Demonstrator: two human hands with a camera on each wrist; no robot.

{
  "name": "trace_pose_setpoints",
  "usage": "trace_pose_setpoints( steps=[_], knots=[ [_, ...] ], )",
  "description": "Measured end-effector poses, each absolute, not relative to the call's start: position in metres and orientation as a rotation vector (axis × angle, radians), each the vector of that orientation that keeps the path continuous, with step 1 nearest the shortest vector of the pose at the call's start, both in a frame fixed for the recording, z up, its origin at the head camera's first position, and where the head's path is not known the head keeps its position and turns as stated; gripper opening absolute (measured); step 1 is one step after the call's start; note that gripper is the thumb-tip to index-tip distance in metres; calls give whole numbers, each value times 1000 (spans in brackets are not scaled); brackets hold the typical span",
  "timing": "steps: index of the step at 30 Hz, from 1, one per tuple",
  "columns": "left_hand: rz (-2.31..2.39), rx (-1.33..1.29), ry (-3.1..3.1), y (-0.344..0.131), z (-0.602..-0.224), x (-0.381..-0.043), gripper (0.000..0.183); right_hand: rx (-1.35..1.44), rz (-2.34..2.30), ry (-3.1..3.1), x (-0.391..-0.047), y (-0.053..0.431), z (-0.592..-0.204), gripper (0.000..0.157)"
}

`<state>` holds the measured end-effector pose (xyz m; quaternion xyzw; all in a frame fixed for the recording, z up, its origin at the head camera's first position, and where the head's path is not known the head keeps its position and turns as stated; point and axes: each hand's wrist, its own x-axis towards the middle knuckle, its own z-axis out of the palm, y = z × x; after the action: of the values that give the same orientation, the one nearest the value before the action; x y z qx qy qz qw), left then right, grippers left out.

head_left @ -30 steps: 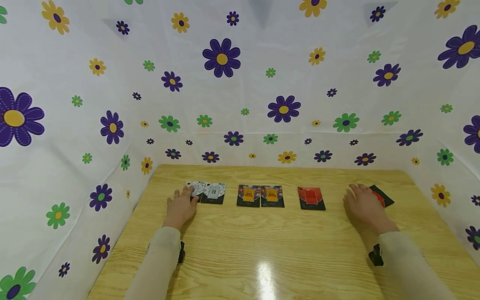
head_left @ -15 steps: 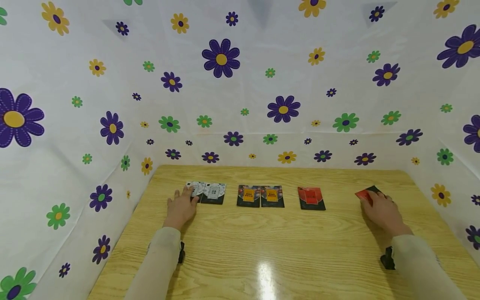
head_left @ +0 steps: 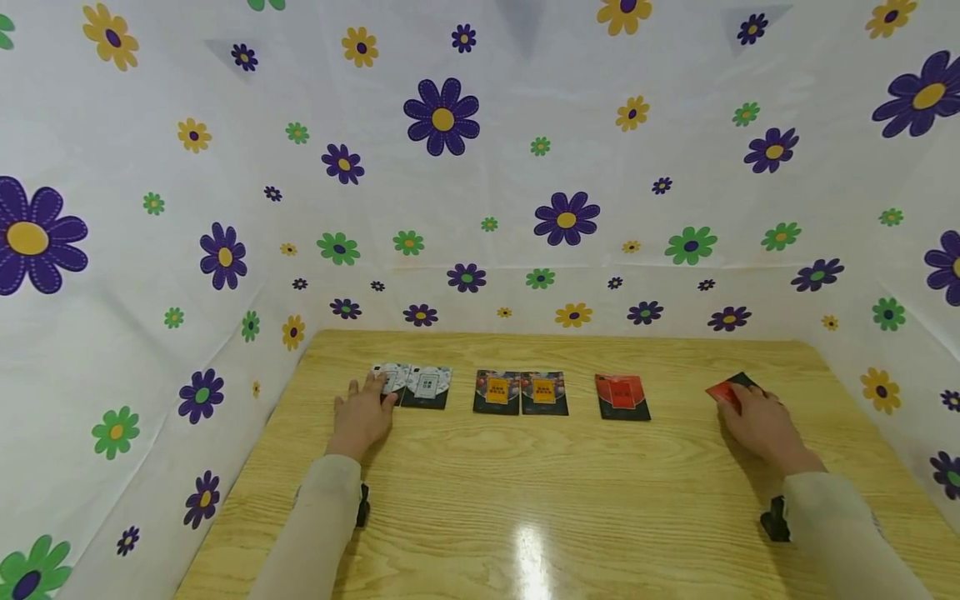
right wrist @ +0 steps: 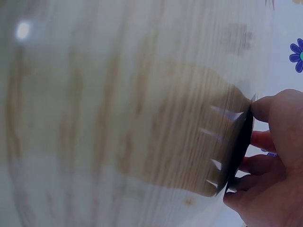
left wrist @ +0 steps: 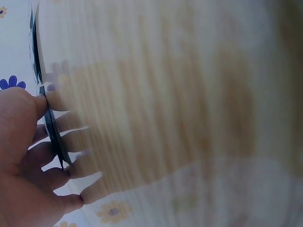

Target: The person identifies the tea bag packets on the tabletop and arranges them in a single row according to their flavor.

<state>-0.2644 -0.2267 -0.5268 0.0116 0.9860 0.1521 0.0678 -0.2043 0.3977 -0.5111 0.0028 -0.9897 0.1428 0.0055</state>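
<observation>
In the head view, my left hand (head_left: 363, 421) rests with spread fingers over a white and black flat packet (head_left: 395, 377), partly covering it. A matching white and black packet (head_left: 427, 387) lies right beside it. At the right, my right hand (head_left: 765, 427) holds a red and black packet (head_left: 721, 392), turned at an angle, thumb on its near left side and fingers over the far side. In the right wrist view that packet (right wrist: 242, 142) shows as a thin dark edge between thumb and fingers. Another red and black packet (head_left: 623, 397) lies to its left.
Two orange-labelled packets (head_left: 521, 392) lie side by side mid-row. The wooden table (head_left: 480, 492) is glossy and reflects light. A white flowered cloth (head_left: 480, 183) rises behind the table and along both sides.
My right hand shifted right over the angled red packet, which then slid left and turned, moving slightly more left lately. The left hand and the other packets stay put.
</observation>
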Motion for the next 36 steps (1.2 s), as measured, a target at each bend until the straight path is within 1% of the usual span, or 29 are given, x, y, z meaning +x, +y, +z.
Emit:
trace_pose_setpoints(
  steps=[9,20,30,36],
  knots=[
    [483,17,2959,-227,-528,-265,61,63,394,-3138,-204,392,-505,53],
    [475,23,2960,-228,-530,-265,61,94,437,-3160,-203,390,-508,54],
    [480,18,2951,-224,-523,-262,61,175,418,-3156,-204,382,-504,50],
    [484,15,2952,-224,-522,-261,60,227,419,-3122,-206,376,-508,44]
  ],
)
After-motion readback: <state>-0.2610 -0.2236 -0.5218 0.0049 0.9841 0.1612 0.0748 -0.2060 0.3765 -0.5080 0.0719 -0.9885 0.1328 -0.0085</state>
